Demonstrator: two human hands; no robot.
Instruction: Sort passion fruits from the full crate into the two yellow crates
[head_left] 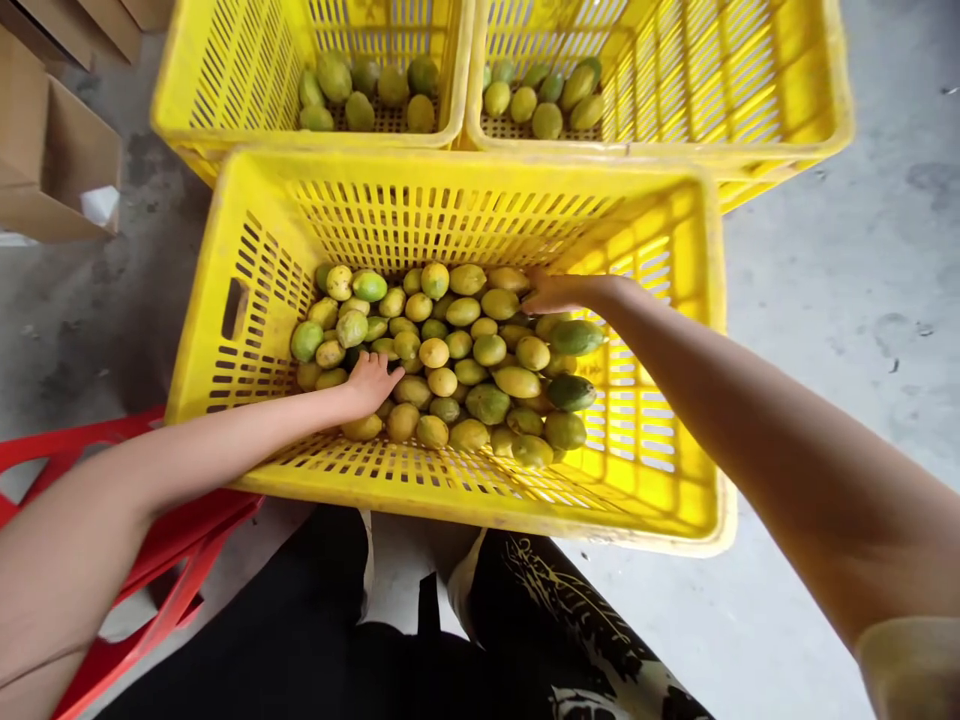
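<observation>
A large yellow crate (465, 505) stands in front of me, its bottom covered with yellow and green lemon-like fruits (488, 350). My left hand (371, 384) lies palm down on the fruits at the left of the pile, its fingers a little apart and bent over them. At the back right of the pile, my right hand (551, 292) reaches down beside a yellow fruit (508, 280). The fingertips of my right hand are partly hidden among the fruits, and what they hold, if anything, does not show.
Behind stand two more yellow crates, one at the left (300, 140) and one at the right (675, 152), with several fruits in each. Cardboard boxes (56, 150) are at the far left. A red plastic stool (176, 540) stands by my left arm.
</observation>
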